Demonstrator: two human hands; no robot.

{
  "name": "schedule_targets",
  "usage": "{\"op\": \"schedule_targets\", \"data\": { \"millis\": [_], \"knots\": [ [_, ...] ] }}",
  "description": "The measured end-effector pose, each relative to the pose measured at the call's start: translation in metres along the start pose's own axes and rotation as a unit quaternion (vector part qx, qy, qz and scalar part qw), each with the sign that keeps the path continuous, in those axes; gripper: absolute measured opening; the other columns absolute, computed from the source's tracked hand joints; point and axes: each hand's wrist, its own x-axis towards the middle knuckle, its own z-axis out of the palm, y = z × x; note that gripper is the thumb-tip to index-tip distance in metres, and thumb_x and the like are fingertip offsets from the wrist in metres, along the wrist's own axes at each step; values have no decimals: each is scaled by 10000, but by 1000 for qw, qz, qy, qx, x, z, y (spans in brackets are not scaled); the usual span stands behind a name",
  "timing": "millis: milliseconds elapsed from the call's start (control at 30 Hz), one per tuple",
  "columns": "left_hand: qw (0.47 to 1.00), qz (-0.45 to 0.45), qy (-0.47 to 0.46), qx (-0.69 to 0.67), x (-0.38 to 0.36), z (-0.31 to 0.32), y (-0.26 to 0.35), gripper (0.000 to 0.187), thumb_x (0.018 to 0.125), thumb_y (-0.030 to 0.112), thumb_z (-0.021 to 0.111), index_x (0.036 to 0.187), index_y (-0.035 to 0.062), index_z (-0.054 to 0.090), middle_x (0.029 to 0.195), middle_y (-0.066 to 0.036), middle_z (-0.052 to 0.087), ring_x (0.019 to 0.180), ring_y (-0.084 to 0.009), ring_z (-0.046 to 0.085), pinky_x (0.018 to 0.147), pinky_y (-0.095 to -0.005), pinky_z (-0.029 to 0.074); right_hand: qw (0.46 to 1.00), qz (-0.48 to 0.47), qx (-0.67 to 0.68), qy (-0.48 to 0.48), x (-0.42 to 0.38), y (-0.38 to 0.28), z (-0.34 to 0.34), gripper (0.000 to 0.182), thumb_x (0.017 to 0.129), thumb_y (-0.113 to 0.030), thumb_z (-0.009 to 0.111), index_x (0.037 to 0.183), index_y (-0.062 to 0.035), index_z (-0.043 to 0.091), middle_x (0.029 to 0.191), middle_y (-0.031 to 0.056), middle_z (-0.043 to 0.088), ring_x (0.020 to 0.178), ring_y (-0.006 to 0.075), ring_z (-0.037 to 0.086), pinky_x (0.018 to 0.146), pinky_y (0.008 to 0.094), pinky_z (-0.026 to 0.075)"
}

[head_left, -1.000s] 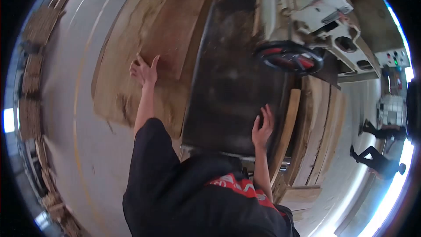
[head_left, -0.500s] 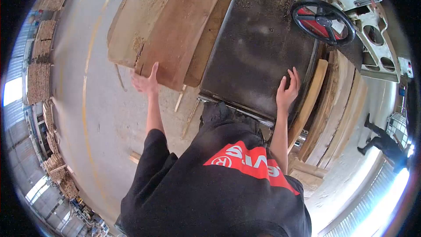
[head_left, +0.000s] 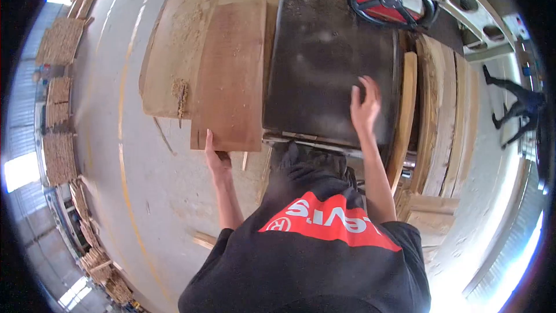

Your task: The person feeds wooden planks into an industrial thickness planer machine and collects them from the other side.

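My left hand (head_left: 218, 159) grips the near end of a reddish-brown wooden board (head_left: 230, 81), thumb on top and fingers curled underneath. The board lies over a wider pale wooden panel (head_left: 165, 87) strewn with sawdust, its near end sticking out past the panel's edge. To the right, my right hand (head_left: 366, 104) hovers over the dark flat machine table (head_left: 324, 75) with fingers apart and nothing in them. Part of the board's right edge runs alongside the machine table.
A black handwheel (head_left: 392, 3) on a pale machine body rises at the upper right. Thick planks (head_left: 437, 116) stand stacked right of the machine table. Wood piles (head_left: 61, 101) line the left side of the floor. A person (head_left: 518, 101) in dark clothes is at the far right.
My left hand has taken hold of the board's near end, and the board has come nearer and straightened. My right hand has shifted slightly left. The whole view has turned somewhat.
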Motion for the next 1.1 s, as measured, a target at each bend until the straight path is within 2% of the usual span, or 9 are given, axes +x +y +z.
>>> {"op": "schedule_targets", "data": {
  "millis": [100, 167, 267, 500, 667, 800, 933, 967, 1100],
  "knots": [
    [1000, 17, -7, -8, -49, 43, -8, 512, 1092, 497, 536, 1421, 113, 618, 1314, -40, 725, 1160, -215, 711, 940, -393, 587, 938, 108, 286, -163, -31, -80, 7, 449, 1023, -279, 732, 1393, -45, 631, 1374, 176, 692, 1242, 332, 685, 1068, 421, 531],
    [996, -4, -90, -8, -71, 50, -20, 534, 1104, 537, 468, 1419, 132, 616, 1259, -53, 743, 1152, -205, 710, 878, -386, 599, 720, 267, 555, -320, -55, -121, 14, 710, 1075, -371, 661, 1638, -42, 380, 1541, 185, 545, 1401, 251, 542, 1121, 409, 486],
    [985, -53, -160, -40, -92, 51, -30, 712, 1062, 671, 427, 1457, 100, 586, 1249, -111, 748, 1172, -250, 704, 909, -428, 584, 576, 349, 669, -315, -51, -143, -7, 766, 1076, -351, 654, 1660, 13, 314, 1632, 159, 451, 1462, 240, 463, 1186, 395, 409],
    [945, -191, -262, -37, -74, -14, -56, 1076, 954, 880, 394, 1529, -24, 500, 1356, -198, 694, 1267, -342, 650, 1059, -516, 507, 921, -25, 321, -219, -80, -114, -70, 756, 1017, -220, 692, 1614, 70, 332, 1396, 308, 639, 1218, 341, 698, 1013, 410, 555],
    [930, -211, -299, 45, -148, 43, -97, 730, 1087, 683, 390, 1424, 62, 576, 1304, -83, 671, 1108, -243, 641, 1013, -431, 492, 938, -9, 103, -331, -100, -217, -184, 711, 994, -219, 675, 1576, 78, 395, 1183, 345, 665, 826, 455, 720, 750, 488, 597],
    [821, -246, -461, -232, -154, 32, -165, 513, 1108, 533, 454, 1366, 110, 588, 1148, -48, 659, 1041, -229, 624, 982, -427, 501, 922, -198, 108, -315, -124, -249, -208, 745, 947, -298, 718, 1568, 12, 447, 1093, 275, 680, 693, 378, 700, 628, 466, 588],
    [615, -416, -570, -352, -132, 60, -205, 369, 1090, 332, 483, 1360, 106, 593, 1114, -32, 644, 1048, -230, 587, 997, -456, 411, 884, -374, 152, -236, -157, -248, -164, 765, 890, -344, 785, 1547, -66, 509, 1543, 234, 519, 1412, 406, 532, 1128, 512, 478],
    [586, -418, -567, -400, -147, 76, -198, 341, 1091, 327, 481, 1328, 112, 599, 1091, -24, 629, 1026, -221, 576, 987, -448, 410, 865, -321, 179, -342, -170, -242, -151, 780, 841, -302, 809, 1534, -83, 523, 1654, 223, 404, 1583, 397, 302, 1281, 544, 273],
    [528, -420, -548, -494, -158, 80, -196, 329, 1101, 383, 467, 1284, 144, 598, 1077, 1, 613, 1013, -204, 561, 961, -423, 386, 837, -383, 155, -360, -197, -208, -112, 838, 771, -253, 826, 1531, -81, 517, 1655, 197, 413, 1562, 393, 346, 1284, 531, 292]
  ]
}}
